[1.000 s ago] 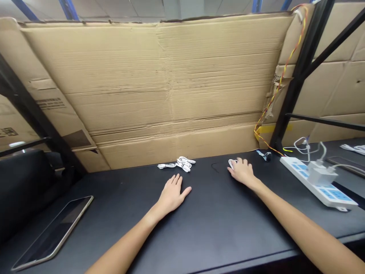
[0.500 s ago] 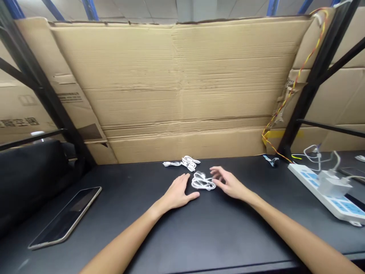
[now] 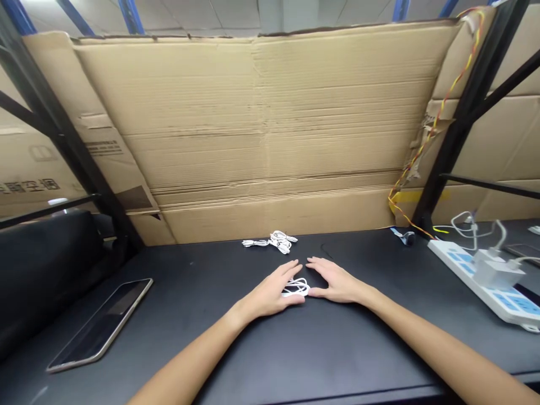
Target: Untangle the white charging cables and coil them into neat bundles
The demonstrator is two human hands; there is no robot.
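Crosswise lay the coiled white cable (image 3: 300, 291), mostly within the spread left hand (image 3: 268, 293). The right hand (image 3: 341, 283), also spread, bordered its right end.

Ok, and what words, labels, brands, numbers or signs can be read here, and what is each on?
"斯空调": left cardboard, with a partial character before it at the picture's edge.
Faint outlined symbol above it: unclear.
Print on the cardboard strip: too small to read.
Marks by the torn right cardboard edge: too blurred.
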